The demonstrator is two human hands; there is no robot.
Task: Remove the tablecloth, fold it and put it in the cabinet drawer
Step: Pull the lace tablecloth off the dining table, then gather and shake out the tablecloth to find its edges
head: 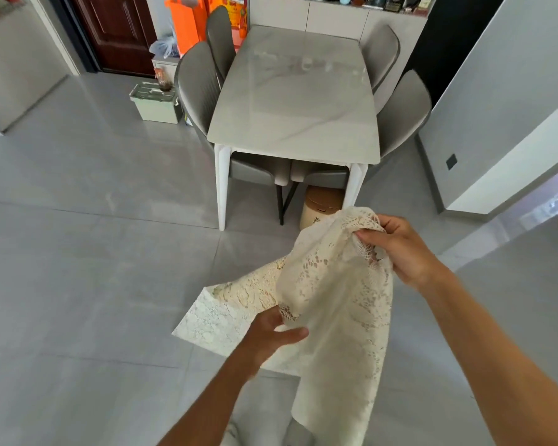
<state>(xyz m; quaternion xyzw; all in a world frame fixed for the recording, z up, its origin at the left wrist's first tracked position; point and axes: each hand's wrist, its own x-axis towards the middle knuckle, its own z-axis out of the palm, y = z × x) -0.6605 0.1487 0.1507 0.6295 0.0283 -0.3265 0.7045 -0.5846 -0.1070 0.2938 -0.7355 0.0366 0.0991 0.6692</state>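
The cream lace tablecloth (335, 300) hangs in the air in front of me, off the table, draped in loose folds down toward the floor. My right hand (400, 249) grips a bunched upper edge of it at the right. Lower down, my left hand (271, 333) holds another part of the cloth, thumb out and fingers under the fabric. The marble-topped dining table (297, 101) stands bare beyond the cloth. The cabinet drawer is not in view.
Several grey chairs (197, 88) are tucked in along both sides of the table. A pale bin (157, 103) sits on the floor at the left, and a round container (322, 204) stands under the table. A white sideboard (335, 17) is at the far wall. Grey tile floor lies all around.
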